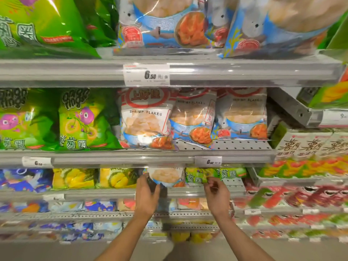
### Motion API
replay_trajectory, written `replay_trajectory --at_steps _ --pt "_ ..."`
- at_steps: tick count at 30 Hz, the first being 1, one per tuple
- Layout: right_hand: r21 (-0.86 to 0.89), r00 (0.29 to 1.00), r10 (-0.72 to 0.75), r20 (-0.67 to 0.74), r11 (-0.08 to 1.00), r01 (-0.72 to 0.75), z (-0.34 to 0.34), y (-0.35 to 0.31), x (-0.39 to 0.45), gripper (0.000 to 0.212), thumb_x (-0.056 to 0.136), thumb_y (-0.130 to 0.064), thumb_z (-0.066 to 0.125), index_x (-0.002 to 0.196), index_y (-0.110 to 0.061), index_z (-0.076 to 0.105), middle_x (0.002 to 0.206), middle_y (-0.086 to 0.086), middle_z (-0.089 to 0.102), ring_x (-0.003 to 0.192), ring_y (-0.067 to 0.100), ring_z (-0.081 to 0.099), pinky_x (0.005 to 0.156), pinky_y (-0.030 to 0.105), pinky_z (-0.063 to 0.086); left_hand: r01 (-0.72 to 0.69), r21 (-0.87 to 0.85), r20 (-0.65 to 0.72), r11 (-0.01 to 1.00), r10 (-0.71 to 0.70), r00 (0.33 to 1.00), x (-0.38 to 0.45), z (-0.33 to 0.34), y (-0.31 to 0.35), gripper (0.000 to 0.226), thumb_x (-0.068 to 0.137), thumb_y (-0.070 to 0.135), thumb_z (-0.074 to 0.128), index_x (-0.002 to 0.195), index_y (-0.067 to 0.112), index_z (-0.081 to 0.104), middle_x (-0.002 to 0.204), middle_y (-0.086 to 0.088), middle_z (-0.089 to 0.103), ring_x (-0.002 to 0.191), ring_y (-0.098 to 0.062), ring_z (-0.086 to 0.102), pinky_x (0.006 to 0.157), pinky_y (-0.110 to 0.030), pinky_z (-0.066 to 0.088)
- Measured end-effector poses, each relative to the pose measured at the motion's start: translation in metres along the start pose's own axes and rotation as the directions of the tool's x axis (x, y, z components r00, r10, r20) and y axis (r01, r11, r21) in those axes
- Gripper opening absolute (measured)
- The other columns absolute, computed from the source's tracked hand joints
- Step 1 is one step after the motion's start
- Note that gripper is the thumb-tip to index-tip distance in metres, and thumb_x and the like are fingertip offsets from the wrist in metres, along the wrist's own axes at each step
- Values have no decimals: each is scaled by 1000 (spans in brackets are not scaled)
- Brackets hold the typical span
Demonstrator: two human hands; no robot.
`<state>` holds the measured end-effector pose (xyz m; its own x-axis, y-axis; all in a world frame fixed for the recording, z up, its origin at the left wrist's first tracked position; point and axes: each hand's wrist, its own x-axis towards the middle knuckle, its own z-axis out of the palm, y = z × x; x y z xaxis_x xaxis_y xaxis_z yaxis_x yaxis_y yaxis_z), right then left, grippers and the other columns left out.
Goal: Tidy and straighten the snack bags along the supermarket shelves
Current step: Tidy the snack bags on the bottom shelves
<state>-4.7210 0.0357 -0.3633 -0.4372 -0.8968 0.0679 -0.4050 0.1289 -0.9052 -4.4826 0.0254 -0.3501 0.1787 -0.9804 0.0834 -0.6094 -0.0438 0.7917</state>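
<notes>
While the left hand [147, 193] grips the shrimp bag's [167, 177] lower left corner, the right hand [216, 193] pinches the green bag [195, 176] just above it; both should likely stand upright, faces forward.

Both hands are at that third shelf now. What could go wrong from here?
The left hand grips the shrimp flakes bag at its left edge only; pulled one-sided, it may twist or slide off the shelf lip. The right hand is at the green bag, which touches the shrimp bag, so moving one may drag the other. One shelf up, the front shrimp flakes bag leans forward and might tip if bumped.
</notes>
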Motion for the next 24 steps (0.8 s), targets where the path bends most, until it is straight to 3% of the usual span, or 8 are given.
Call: replay_trajectory --at_steps 5,10,14,19,21,24 --pt "25 999 11 48 1000 -12 -8 11 8 12 90 -8 70 95 -19 66 75 -5 65 77 19 65 73 35 51 56 -10 -81 998 -56 995 -15 8 5 49 90 13 69 133 0 49 123 -13 52 117 -28 50 95 -24 34" --pt "82 997 -17 81 997 10 -6 23 -7 13 90 -6 75 94 -16 67 76 -6 67 75 14 65 66 7 45 124 -116 -112 985 -137 984 -30 8 1 29 93 19 66 119 9 57 113 -5 60 95 -21 62 84 -42 54" --pt "99 987 47 152 993 -62 1 37 -25 14 91 -5 72 101 -14 68 89 -3 72 87 15 67 79 23 51 198 -144 -106 970 -214 971 -48 1 -12 19 93 15 65 110 9 58 104 -5 62 96 -25 61 81 -33 47" --pt "99 984 120 134 986 -134 13 37 -62 14 93 -12 72 95 -24 65 84 -15 66 84 2 62 75 12 46 263 -92 -32 960 -267 963 -68 -18 -41 26 94 21 66 113 5 59 110 -11 66 102 -28 61 93 -44 49" --pt "79 985 126 115 988 -136 21 33 -80 18 93 -10 70 87 -25 63 74 -16 61 77 6 60 68 9 41 292 -112 10 950 -292 956 -74 -28 -52 29 93 25 67 114 6 60 109 -11 66 102 -27 63 93 -44 51" --pt "11 990 128 54 992 -129 37 23 -111 15 91 -7 69 85 -20 65 73 -12 64 70 8 59 61 7 40 278 -142 54 950 -272 961 -82 -46 -73 21 92 16 68 108 5 61 103 -11 67 97 -29 65 90 -45 52"
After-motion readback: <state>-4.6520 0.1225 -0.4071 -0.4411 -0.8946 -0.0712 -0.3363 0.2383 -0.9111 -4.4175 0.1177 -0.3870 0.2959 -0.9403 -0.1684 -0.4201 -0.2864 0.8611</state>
